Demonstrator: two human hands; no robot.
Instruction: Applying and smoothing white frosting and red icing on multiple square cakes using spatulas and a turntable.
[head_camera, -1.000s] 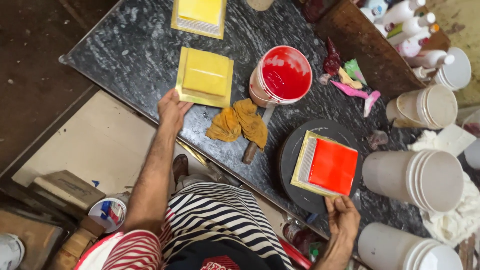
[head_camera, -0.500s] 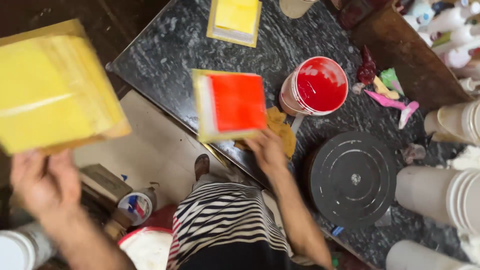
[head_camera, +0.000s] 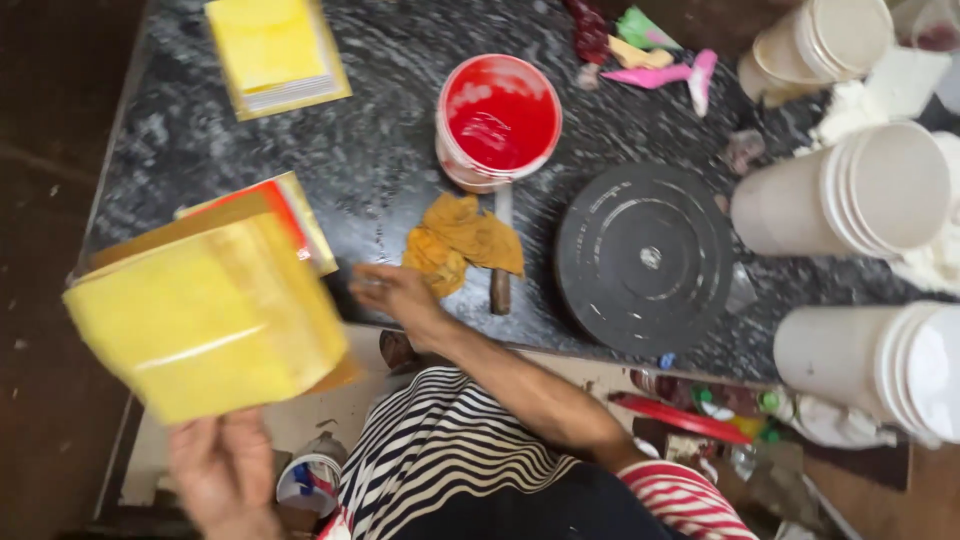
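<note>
1. Left hand (head_camera: 222, 472) of mine sits low in view, partly cut off by the bottom edge, fingers clamped on the blurred yellow pad (head_camera: 205, 320), which it holds up off the front-left corner of the black marble table (head_camera: 380, 180) and which covers part of that corner.
2. Behind the pad, at the table's left edge, I see a red-faced pad (head_camera: 290, 215); only a strip shows.
3. At the right edge stand stacks of white tubs (head_camera: 850, 200), the lowest one cut off by the frame.
4. A dark round disc (head_camera: 645, 258) lies near the front edge.
5. The red paint bucket (head_camera: 497, 120) stands mid-table; below it a brush handle (head_camera: 501, 250) is half covered by an orange rag (head_camera: 462, 240).
6. Another yellow pad stack (head_camera: 275, 50) is cropped at the far-left corner.
7. Right hand (head_camera: 395, 292) rests at the front edge, just beside the rag, fingers loosely spread and blurred; I cannot tell if it touches the rag.
</note>
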